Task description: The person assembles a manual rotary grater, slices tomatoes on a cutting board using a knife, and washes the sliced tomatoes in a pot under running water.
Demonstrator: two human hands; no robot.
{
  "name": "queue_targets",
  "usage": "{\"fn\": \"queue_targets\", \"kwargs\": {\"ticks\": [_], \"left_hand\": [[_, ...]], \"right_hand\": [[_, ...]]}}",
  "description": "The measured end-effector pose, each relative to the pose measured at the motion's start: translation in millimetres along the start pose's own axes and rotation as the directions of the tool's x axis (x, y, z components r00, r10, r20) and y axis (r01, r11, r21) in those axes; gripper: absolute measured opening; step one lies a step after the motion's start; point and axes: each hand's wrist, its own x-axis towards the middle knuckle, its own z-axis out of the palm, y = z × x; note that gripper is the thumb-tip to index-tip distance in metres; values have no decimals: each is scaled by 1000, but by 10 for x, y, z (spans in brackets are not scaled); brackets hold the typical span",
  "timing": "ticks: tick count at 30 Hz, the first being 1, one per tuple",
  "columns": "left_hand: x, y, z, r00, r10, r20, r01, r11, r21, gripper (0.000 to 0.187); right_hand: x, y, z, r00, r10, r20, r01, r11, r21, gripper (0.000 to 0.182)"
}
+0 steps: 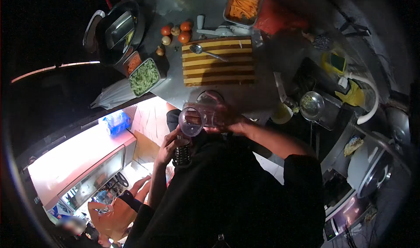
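My right hand (226,117) is wrapped round a clear, round-mouthed container (206,112), held on its side in front of my body. Its mouth points toward my left, and something brownish shows through it. My left hand (167,146) is closed on a dark ribbed cylinder (182,153) with a lighter top, just below the container's mouth. Beyond my hands lies a striped wooden cutting board (218,70) with a metal spoon (205,52) on it. Near the counter's edge, behind the container, is a round dark-rimmed thing (211,96), partly hidden.
Left of the board stand trays of shredded green vegetable (144,77) and chopped orange-red pieces (132,63). Tomatoes (184,37) and onions (166,40) lie behind them. A tray of orange strips (243,8) is at the back. A sieve (311,103) sits right; another person (114,215) is lower left.
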Motion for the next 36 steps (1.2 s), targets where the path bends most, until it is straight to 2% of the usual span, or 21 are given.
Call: {"fn": "queue_targets", "kwargs": {"ticks": [4,11,13,14,16,17,20,23,26,29,30,32,35,36], "left_hand": [[-17,-23,-84,1000,-11,27,9,997,78,50],[-9,69,-41,999,-31,38,26,992,124,52],[-7,28,-69,999,-9,37,4,988,153,51],[-18,17,-76,999,-36,17,33,988,150,51],[-11,14,-92,999,-22,49,16,993,114,49],[-2,9,-90,998,-13,66,7,996,93,48],[18,-38,-126,998,-5,60,0,995,95,42],[-3,27,-77,999,-24,48,20,996,83,35],[23,-54,-161,997,17,70,-28,988,155,32],[10,-112,-156,996,78,39,-81,992,94,33],[21,-145,-158,998,60,20,-62,991,123,35],[12,-99,-145,997,54,60,-62,990,129,37],[-22,-122,-144,997,55,53,-61,993,106,41],[-15,-134,-138,997,62,43,-65,994,89,43]], "right_hand": [[-44,-43,-44,995,34,-94,-27,996,82,67],[-301,191,205,1000,-5,-9,6,999,51,60],[-258,226,306,993,-114,11,114,993,-42,58],[-224,226,309,974,-222,50,227,962,-150,58],[-103,88,151,972,-11,237,33,995,-91,60],[-52,17,52,939,92,332,-70,995,-76,61],[-78,-50,55,992,33,119,-18,992,-126,65],[-106,-32,168,965,110,240,-74,986,-152,76],[-146,-19,211,996,38,77,-33,997,-64,73],[-190,9,224,994,16,105,-1,990,-140,73],[-180,33,254,993,14,116,4,988,-154,74],[-150,63,306,990,12,139,13,984,-176,75],[-143,41,333,982,110,153,-93,990,-109,77],[-143,31,321,985,102,140,-86,989,-116,77]]}}
